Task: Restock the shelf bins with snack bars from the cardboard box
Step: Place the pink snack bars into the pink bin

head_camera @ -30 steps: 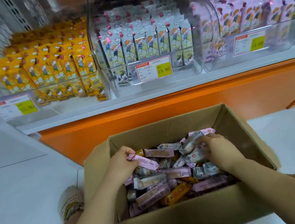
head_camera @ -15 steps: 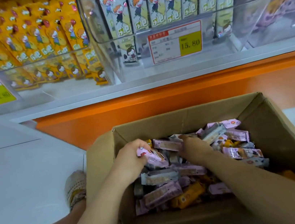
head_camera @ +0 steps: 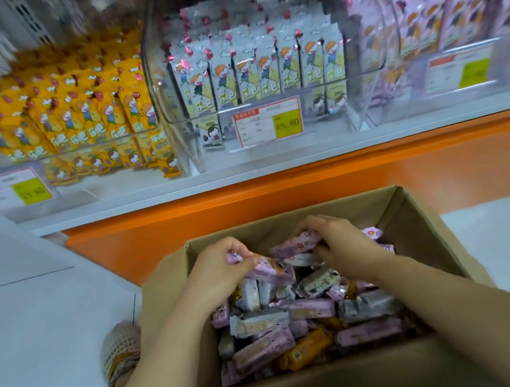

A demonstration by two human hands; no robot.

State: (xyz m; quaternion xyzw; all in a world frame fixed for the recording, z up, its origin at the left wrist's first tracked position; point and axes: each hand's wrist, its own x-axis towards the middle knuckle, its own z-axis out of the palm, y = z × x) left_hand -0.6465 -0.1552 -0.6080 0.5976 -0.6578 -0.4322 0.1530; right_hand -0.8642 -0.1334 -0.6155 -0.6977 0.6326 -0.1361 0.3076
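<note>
An open cardboard box (head_camera: 339, 381) stands on the floor in front of me, filled with several loose snack bars in pink, grey and yellow wrappers (head_camera: 302, 327). My left hand (head_camera: 216, 269) grips pink bars (head_camera: 266, 269) at the box's back left. My right hand (head_camera: 340, 238) curls over another pink bar (head_camera: 295, 245) at the back middle. Above, three clear shelf bins hold upright bars: a yellow bin (head_camera: 72, 114) on the left, a grey bin (head_camera: 259, 68) in the middle, a pink bin (head_camera: 452, 24) on the right.
The bins sit on a white shelf (head_camera: 244, 170) with an orange base (head_camera: 281, 202) just behind the box. Price tags (head_camera: 268, 121) hang on the bin fronts. My foot in a woven shoe (head_camera: 120, 350) rests on the white floor left of the box.
My right hand has moved from the right of the box toward the middle back and now curls over a pink bar. My left hand keeps its pink bars. The camera tilted back up.
</note>
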